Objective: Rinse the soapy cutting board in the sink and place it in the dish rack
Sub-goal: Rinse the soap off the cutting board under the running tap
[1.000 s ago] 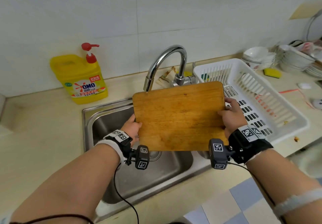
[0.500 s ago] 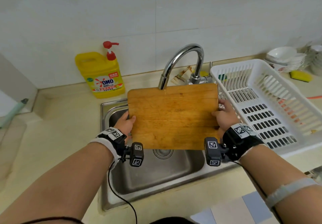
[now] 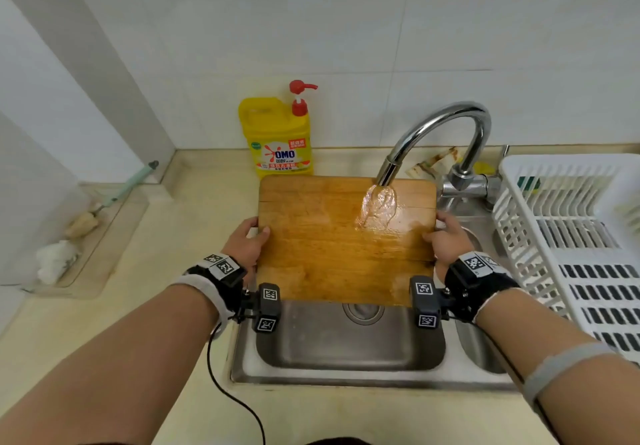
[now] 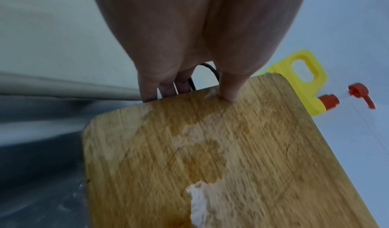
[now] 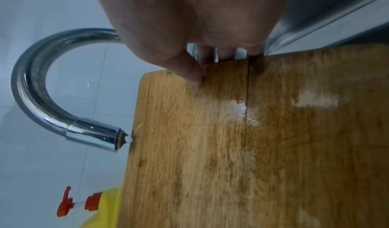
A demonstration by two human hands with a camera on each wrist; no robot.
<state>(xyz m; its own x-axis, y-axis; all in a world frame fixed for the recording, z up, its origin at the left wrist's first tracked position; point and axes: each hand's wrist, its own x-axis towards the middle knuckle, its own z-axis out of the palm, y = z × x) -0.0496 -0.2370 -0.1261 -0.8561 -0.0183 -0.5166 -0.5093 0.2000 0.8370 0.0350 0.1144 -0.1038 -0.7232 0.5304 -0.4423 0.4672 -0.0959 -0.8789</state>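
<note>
A wooden cutting board (image 3: 332, 243) (image 4: 221, 156) (image 5: 252, 140) is held flat over the steel sink (image 3: 346, 344). My left hand (image 3: 247, 240) (image 4: 189, 85) grips its left edge, thumb on top and fingers underneath. My right hand (image 3: 446, 240) (image 5: 210, 62) grips the right edge the same way. Water runs from the chrome faucet (image 3: 433, 139) (image 5: 63, 115) onto the board's far right part and spreads as a wet sheet. The white dish rack (image 3: 571, 236) stands right of the sink.
A yellow dish soap bottle (image 3: 278, 133) with a red pump stands against the wall behind the board. A brush and a cloth lie in a clear tray (image 3: 86, 233) on the left counter. A rag (image 3: 436, 164) lies behind the faucet base.
The board has come under the faucet spout and water now streams onto it. The view has swung left, so the rack sits at the right edge.
</note>
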